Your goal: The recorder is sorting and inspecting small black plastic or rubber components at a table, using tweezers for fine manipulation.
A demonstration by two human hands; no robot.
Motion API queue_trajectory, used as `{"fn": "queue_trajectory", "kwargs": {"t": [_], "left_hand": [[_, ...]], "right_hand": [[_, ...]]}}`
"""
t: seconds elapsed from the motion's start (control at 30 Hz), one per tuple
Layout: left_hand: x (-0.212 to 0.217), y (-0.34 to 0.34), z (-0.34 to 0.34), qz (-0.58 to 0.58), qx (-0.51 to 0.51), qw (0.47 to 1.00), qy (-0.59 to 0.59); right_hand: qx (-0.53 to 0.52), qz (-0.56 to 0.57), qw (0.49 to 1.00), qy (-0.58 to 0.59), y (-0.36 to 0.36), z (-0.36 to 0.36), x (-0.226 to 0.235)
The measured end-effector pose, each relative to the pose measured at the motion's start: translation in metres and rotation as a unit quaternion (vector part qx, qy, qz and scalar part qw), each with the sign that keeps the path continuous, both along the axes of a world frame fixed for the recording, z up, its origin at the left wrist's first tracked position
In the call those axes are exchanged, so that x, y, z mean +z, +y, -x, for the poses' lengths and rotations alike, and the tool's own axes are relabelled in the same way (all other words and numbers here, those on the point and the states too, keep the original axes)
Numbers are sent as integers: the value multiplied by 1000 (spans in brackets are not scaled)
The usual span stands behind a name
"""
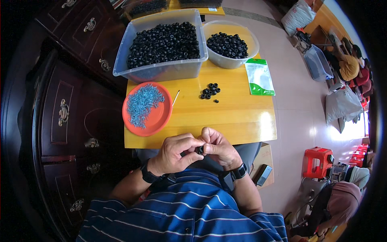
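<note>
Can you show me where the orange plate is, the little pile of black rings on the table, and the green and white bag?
orange plate (pixel 157 117): head view, bare right part of the dish.
little pile of black rings (pixel 210 91): head view, middle of the cluster.
green and white bag (pixel 259 76): head view, white centre of the pouch.

A yellow wooden table (pixel 238 117) carries two bins, an orange plate (pixel 155 121), loose rings and a pouch (pixel 259 76).

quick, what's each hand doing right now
left hand: closed, fingers pinching the small black ring
right hand: closed on the same small black ring from the other side
</note>
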State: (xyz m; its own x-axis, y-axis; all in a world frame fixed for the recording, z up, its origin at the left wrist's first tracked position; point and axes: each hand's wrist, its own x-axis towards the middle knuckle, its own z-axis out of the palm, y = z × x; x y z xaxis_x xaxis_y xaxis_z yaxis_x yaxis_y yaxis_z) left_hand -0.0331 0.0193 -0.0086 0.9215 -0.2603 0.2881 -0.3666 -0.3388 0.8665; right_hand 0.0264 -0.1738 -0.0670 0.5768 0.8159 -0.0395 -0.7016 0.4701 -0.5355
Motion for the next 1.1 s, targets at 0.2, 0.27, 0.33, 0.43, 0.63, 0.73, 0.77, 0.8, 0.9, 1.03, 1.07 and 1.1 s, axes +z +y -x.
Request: {"fn": "queue_trajectory", "kwargs": {"t": [0.2, 0.27, 0.33, 0.43, 0.63, 0.73, 0.77, 0.8, 0.9, 1.03, 1.07, 1.1], "left_hand": [[-5, -1, 5, 18, 33, 999, -16], [-9, 1, 6, 18, 44, 999, -5], [-13, 1, 4, 36, 27, 999, 17], [-12, 0, 3, 47, 16, 999, 16], [-1, -1, 2, 38, -6, 999, 28], [-3, 2, 0, 0, 1, 1000, 7], [-4, 2, -1, 0, 0, 1000, 7], [-6, 1, 0, 4, 9, 1000, 1], [-9, -1, 0, 16, 23, 1000, -7], [-13, 2, 0, 36, 33, 999, 2], [-14, 3, 0, 36, 33, 999, 3], [-15, 5, 1, 39, 33, 999, 5]], "right_hand": [[2, -35, 999, 34, 10, 9, 2], [-4, -30, 999, 35, 12, 8, 2], [11, -43, 998, 51, 10, 6, -2], [7, -40, 999, 16, 6, 4, 3], [4, -49, 999, 3, 0, 3, 0], [8, -30, 999, 15, 0, 3, -5], [7, -30, 999, 15, 0, 2, -5], [3, -25, 1000, 14, 1, 2, -4], [-3, -24, 1000, 11, 2, 2, -9], [-2, -24, 1000, 13, 4, 2, -10], [-1, -24, 1000, 13, 5, 2, -9], [3, -27, 1000, 14, 7, 2, -7]]}}
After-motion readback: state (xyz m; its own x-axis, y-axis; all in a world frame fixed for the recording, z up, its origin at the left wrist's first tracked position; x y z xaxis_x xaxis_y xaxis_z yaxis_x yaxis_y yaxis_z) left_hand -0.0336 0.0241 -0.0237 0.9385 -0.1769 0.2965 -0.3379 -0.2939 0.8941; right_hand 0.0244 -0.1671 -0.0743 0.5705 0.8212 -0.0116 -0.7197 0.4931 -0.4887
